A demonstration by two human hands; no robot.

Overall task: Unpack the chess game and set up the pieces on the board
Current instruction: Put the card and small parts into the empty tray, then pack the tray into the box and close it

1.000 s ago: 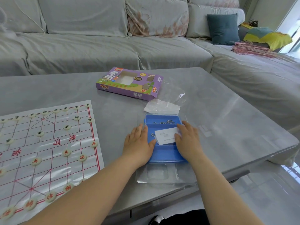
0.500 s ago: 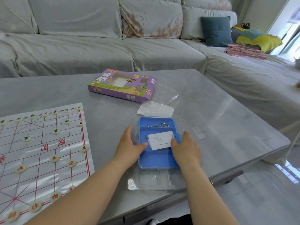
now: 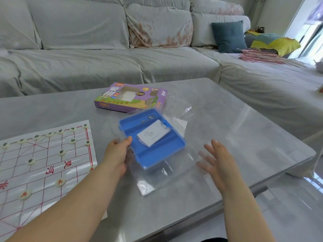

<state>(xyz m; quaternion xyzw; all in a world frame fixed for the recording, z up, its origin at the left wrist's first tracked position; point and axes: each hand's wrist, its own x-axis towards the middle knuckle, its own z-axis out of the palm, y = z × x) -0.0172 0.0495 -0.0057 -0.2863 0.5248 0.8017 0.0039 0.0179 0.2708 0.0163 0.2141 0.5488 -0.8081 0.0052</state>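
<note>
Hold firm with the left hand (image 3: pixel 116 154), gripping the left rim of the blue tray (image 3: pixel 157 151) (tilted above the clear plastic cover (image 3: pixel 171 179)). Bring the right hand (image 3: pixel 216 159), open, fingers spread, empty, under its right side. Level it so the paper slip (image 3: pixel 153 135) and seemingly small metal bits (image 3: pixel 150 117) stay in. Avoid the xiangqi board (image 3: pixel 45 163) at left, pieces on it; purple game box (image 3: pixel 131 96) beyond.

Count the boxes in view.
2: the purple chess carton lies flat farther back on the table; the blue plastic box, tilted, is held by the left hand.
</note>
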